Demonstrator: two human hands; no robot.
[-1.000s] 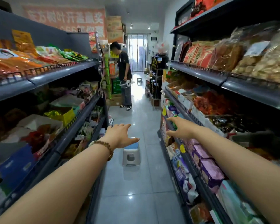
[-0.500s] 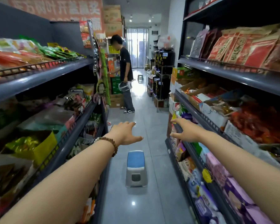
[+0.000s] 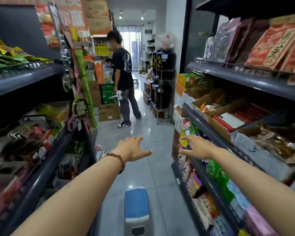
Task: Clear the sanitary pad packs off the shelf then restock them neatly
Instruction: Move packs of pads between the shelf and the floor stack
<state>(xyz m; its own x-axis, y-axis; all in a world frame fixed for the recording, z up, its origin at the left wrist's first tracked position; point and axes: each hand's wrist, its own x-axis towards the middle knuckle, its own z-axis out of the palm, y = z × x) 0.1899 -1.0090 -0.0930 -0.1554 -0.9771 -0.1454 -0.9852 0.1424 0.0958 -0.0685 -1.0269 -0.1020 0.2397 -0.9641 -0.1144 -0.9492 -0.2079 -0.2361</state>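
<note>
**A:** Which step is shown?

**B:** The approach, by judgement. The left hand (image 3: pixel 133 149) and right hand (image 3: pixel 197 147) both reach forward with fingers spread, holding nothing. The sanitary pad packs (image 3: pixel 255 218), apparently the blurred pastel packs, lie on the lower right shelf beneath the right forearm. None is lifted yet.

**A:** What does the next move call for?

**B:** Probably turning right and reaching down. Room is narrow: the shelf rail (image 3: pixel 218 136) runs just beside the right hand, a stool (image 3: pixel 137 206) sits mid-aisle, and a person (image 3: pixel 124 79) stands ahead.

Pink pad packs (image 3: pixel 258 220), blurred, right shelf (image 3: pixel 217 197)
</note>
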